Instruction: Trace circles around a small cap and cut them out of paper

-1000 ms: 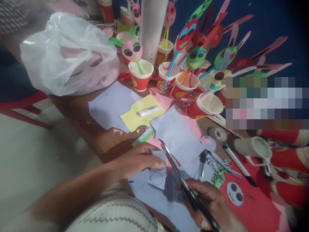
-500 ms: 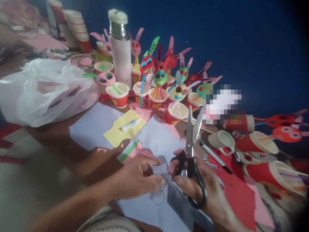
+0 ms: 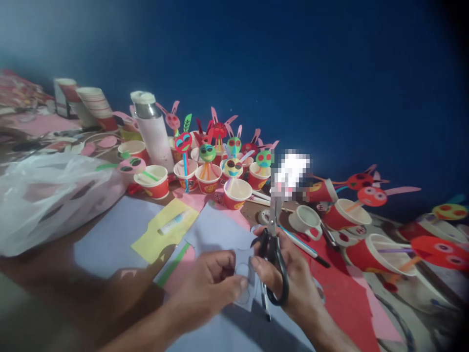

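Note:
My left hand (image 3: 216, 286) is closed, pinching a small pale blue paper piece (image 3: 242, 255) between thumb and fingers. Circle outlines are drawn on that piece. Black-handled scissors (image 3: 282, 281) rest in my right hand (image 3: 298, 274), blades pointing up and away from me and close together. A blurred patch covers the blade tips. My right thumb lies near the paper's right edge; whether it touches is unclear. Beneath both hands lies a larger pale blue sheet (image 3: 227, 230). A thin black pen-like stick (image 3: 266, 303) shows below the scissors.
Red paper cups (image 3: 237, 195) with paper faces on straws stand at the back. A white bottle (image 3: 153, 132) and plastic bag (image 3: 54, 195) are at left. A glue tube (image 3: 174, 222) lies on yellow paper (image 3: 150, 244). A white mug (image 3: 305, 221) stands beside red paper (image 3: 340, 293).
The scissor blades, spread apart before, are now close together. My hands have drawn nearer each other around the small paper piece. The view has tilted up, showing more wall.

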Demonstrator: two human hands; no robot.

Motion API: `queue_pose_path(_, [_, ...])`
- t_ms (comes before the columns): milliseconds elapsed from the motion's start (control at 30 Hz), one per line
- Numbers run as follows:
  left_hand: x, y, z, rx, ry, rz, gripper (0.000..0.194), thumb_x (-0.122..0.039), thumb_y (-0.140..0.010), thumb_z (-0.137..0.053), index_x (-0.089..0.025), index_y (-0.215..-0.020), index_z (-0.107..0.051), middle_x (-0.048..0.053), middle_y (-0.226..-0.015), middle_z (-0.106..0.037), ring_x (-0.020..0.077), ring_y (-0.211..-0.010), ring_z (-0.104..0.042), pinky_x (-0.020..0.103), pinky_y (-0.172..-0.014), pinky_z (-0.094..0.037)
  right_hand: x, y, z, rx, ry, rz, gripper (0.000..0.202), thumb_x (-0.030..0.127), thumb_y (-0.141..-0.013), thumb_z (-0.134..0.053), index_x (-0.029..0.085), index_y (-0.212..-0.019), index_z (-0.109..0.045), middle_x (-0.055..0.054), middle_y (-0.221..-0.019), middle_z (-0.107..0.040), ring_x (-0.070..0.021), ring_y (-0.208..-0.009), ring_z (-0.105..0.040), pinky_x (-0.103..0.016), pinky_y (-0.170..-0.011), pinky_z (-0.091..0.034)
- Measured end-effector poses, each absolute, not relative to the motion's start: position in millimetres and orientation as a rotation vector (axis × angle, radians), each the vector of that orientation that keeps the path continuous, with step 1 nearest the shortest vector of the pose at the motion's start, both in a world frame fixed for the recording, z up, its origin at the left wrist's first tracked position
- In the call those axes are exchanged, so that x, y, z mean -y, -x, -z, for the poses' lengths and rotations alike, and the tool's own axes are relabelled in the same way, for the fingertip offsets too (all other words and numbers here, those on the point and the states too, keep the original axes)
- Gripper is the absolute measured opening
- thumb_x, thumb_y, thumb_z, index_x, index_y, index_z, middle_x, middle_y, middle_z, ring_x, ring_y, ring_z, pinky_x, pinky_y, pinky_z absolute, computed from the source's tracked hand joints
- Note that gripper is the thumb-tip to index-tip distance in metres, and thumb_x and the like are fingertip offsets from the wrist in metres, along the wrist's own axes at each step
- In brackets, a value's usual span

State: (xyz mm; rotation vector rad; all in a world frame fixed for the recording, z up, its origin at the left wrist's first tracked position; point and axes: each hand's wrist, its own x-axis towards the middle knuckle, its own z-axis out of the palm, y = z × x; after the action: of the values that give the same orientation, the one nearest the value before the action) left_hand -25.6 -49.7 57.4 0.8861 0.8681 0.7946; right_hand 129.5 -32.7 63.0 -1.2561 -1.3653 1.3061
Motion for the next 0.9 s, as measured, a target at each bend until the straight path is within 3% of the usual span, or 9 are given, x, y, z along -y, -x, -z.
queue_pose_path(200, [50.0, 18.1, -49.9, -0.916, -0.856, -0.881, 0.029, -0.038, -0.070, -0.067, -0.012, -0.067, -0.053, -0.002, -0.058, -0.047, 0.0076, -0.053, -0.040, 0.019, -0.049, -0.029, 37.6, -128.1, -56.1, 1.345, 1.236, -1.183, 0.036, 0.029, -0.068, -0.069, 0.023, -0.099, -0.052, 0.003, -0.074, -0.060, -0.0119, -0.059, -0.058, -0.019, -0.050, -0.047])
queue_pose_path(333, [49.7, 22.4, -42.8, -0.919, -0.834, -0.992, 0.023, -0.033, -0.072, -0.065, -0.011, -0.074, -0.060, 0.001, -0.063, -0.055, 0.0108, -0.060, -0.048, 0.021, -0.057, -0.038, 40.1, -127.6, -51.8, 1.430, 1.257, -1.102, 0.030, 0.040, -0.078, -0.060, 0.025, -0.101, -0.050, 0.003, -0.073, -0.060, -0.0126, -0.058, -0.056, -0.021, -0.053, -0.048])
queue_pose_path(500, [46.5, 40.1, -38.9, -0.905, -0.740, -1.106, 0.016, -0.027, -0.073, -0.064, -0.012, -0.073, -0.059, 0.003, -0.066, -0.060, 0.0119, -0.061, -0.053, 0.022, -0.061, -0.041, 48.3, -132.2, -39.9, 1.666, 1.197, -1.150, 0.042, 0.060, -0.079, -0.049, 0.027, -0.104, -0.051, -0.001, -0.074, -0.057, -0.0175, -0.061, -0.056, -0.026, -0.054, -0.047])
queue_pose_path(667, [46.7, 49.6, -38.9, -0.879, -0.721, -1.185, 0.019, -0.026, -0.073, -0.063, -0.013, -0.064, -0.052, 0.000, -0.060, -0.056, 0.0111, -0.058, -0.050, 0.023, -0.058, -0.038, 65.1, -138.4, -28.7, 1.755, 1.225, -1.319, 0.050, 0.064, -0.079, -0.048, 0.028, -0.114, -0.047, -0.003, -0.080, -0.060, -0.0173, -0.061, -0.055, -0.026, -0.054, -0.045])
queue_pose_path(767, [46.2, 49.3, -38.7, -0.900, -0.734, -1.178, 0.017, -0.025, -0.073, -0.061, -0.013, -0.066, -0.052, 0.001, -0.062, -0.056, 0.0109, -0.059, -0.050, 0.023, -0.059, -0.037, 64.5, -138.5, -28.2, 1.894, 1.197, -1.335, 0.051, 0.068, -0.074, -0.050, 0.027, -0.105, -0.055, -0.003, -0.073, -0.062, -0.0193, -0.064, -0.055, -0.028, -0.059, -0.045])
queue_pose_path(900, [45.6, 48.5, -37.4, -1.012, -0.784, -1.156, 0.017, -0.026, -0.075, -0.060, -0.012, -0.069, -0.055, 0.001, -0.065, -0.057, 0.0102, -0.061, -0.049, 0.022, -0.060, -0.036, 61.5, -134.8, -28.0, 1.883, 1.295, -1.443, 0.045, 0.065, -0.081, -0.042, 0.026, -0.094, -0.061, 0.000, -0.062, -0.060, -0.0178, -0.060, -0.057, -0.027, -0.059, -0.046])
